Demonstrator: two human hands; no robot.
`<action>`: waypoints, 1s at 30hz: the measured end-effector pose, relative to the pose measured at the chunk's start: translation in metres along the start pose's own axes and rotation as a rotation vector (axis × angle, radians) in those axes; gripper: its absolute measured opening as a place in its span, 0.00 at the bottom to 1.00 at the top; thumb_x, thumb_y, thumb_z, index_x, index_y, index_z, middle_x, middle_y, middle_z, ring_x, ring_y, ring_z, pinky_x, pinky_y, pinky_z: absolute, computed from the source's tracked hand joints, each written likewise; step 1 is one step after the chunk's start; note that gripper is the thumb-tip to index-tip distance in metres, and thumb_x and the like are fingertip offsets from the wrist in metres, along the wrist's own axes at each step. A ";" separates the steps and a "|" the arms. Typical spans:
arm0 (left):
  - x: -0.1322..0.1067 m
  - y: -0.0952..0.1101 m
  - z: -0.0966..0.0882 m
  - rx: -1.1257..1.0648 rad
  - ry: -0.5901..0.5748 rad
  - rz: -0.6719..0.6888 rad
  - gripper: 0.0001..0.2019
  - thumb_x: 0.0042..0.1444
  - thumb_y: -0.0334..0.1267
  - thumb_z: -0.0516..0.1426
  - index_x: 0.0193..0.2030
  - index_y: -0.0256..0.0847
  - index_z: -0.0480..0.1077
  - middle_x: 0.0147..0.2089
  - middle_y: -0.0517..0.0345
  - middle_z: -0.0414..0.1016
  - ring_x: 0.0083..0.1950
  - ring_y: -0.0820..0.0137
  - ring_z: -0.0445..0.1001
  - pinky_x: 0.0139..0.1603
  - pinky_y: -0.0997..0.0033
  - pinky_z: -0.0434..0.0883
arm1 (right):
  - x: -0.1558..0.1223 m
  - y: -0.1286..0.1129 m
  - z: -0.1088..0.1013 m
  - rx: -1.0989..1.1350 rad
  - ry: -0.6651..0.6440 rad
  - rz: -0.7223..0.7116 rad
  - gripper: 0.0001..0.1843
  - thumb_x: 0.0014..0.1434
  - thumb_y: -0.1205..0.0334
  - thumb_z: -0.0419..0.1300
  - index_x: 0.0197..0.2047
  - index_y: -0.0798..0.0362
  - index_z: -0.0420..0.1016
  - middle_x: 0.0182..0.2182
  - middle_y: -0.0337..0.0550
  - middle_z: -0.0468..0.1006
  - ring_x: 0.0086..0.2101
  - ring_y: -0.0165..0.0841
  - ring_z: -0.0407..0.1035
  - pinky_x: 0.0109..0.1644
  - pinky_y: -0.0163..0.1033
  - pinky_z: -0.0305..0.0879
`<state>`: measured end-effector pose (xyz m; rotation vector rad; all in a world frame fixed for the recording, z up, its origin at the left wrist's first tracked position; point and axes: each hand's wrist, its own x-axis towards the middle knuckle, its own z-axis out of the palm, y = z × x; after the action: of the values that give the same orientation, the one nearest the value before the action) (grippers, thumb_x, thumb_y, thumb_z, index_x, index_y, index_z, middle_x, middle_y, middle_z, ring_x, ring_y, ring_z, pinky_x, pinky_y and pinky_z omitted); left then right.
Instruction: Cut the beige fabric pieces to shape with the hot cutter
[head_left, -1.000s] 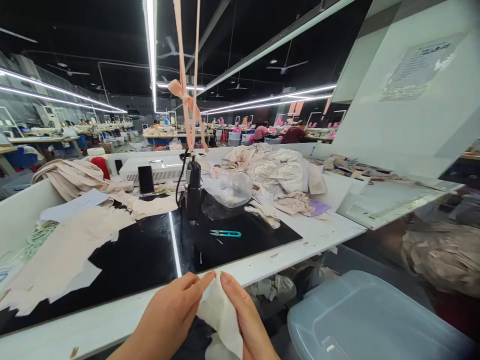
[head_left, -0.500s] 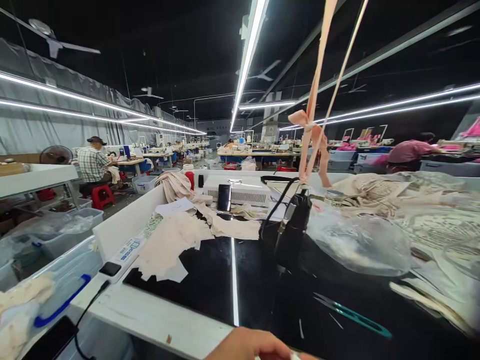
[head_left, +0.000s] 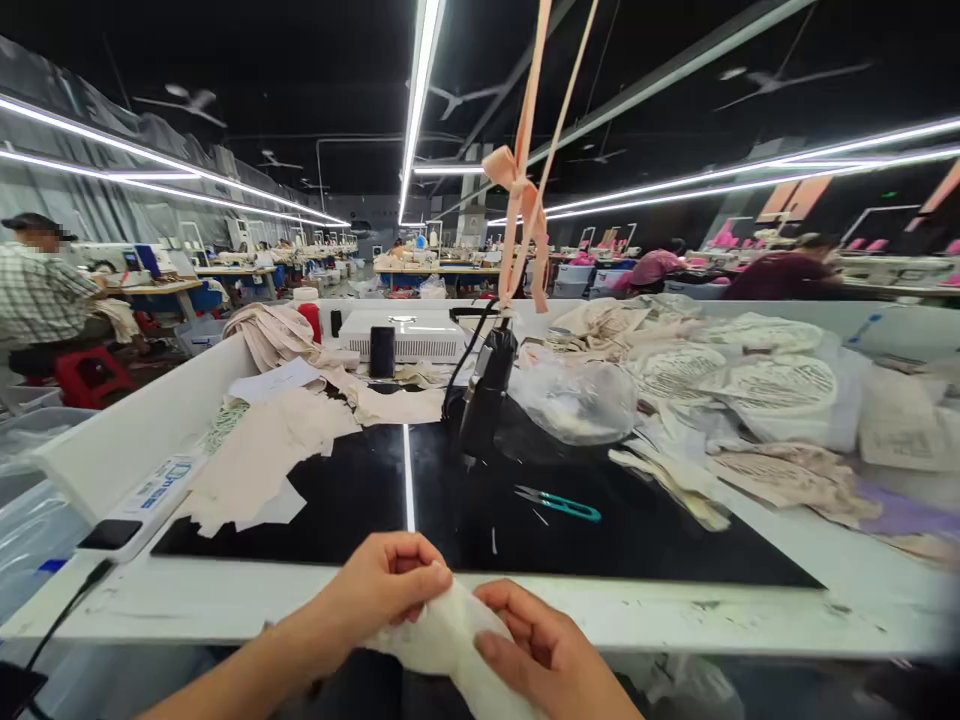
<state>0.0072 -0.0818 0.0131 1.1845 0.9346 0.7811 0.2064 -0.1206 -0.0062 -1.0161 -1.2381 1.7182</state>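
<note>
Bottom centre: thin, creased cream cloth (head_left: pixel 444 638), pinched by the left hand (head_left: pixel 379 582) and the right hand (head_left: pixel 544 645). Centre: glossy black board (head_left: pixel 352 500) bearing slim teal snips (head_left: pixel 571 508); a dark tool (head_left: pixel 489 385), hung from knotted peach ribbon (head_left: pixel 516 172), partly blocks the view behind.

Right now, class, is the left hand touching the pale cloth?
Touching: the head view shows the left hand pinching the pale cloth near its upper end.
</note>
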 end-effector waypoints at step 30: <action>0.037 0.020 -0.084 0.781 0.330 0.301 0.10 0.62 0.42 0.56 0.45 0.42 0.74 0.45 0.57 0.77 0.43 0.66 0.73 0.47 0.67 0.71 | 0.038 -0.039 -0.091 -1.311 0.493 -0.269 0.17 0.61 0.51 0.51 0.48 0.46 0.74 0.36 0.43 0.82 0.33 0.40 0.76 0.29 0.38 0.67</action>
<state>-0.0538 -0.0104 0.0164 1.9453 1.4245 0.8962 0.2804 -0.0449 0.0066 -1.7097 -2.0076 0.2186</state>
